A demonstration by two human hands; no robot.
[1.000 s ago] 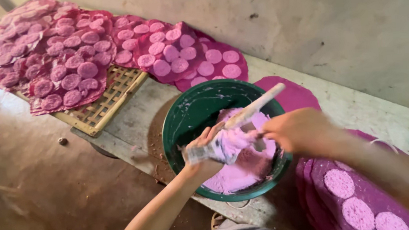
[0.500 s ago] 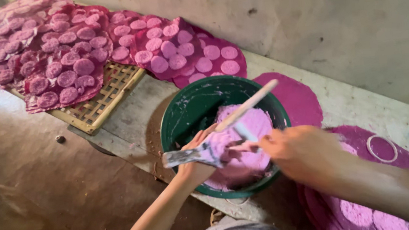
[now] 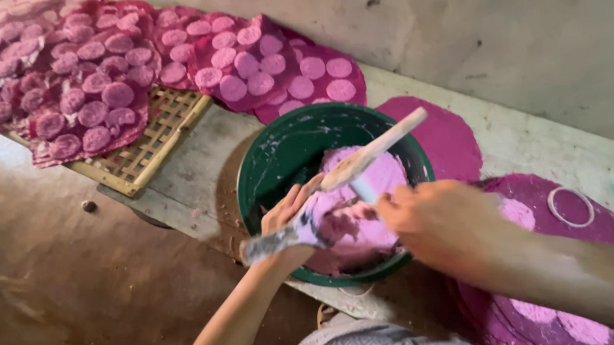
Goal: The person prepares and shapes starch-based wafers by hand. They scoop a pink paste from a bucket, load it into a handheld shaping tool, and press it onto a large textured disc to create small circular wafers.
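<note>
Rough grey wall backs a pale counter (image 3: 537,132) spread with magenta cloths (image 3: 435,133) and rows of pink discs (image 3: 240,61), some lying on a woven bamboo tray (image 3: 144,149). Just in front of the person, a green bowl (image 3: 277,160) holds pink paste (image 3: 381,181). The left hand (image 3: 289,218) has its fingers closed around a flat scraper (image 3: 269,245), smeared with paste. A second ago that scraper sat over the paste in the bowl; now it has swung out past the near rim, so a load seems to have been lifted clear. The right hand (image 3: 443,227) is blurred; its fingers look closed on something, perhaps the wooden stick (image 3: 371,153) rising from the paste, but I cannot tell. A white ring (image 3: 571,206) lies on cloth beyond the right hand.
</note>
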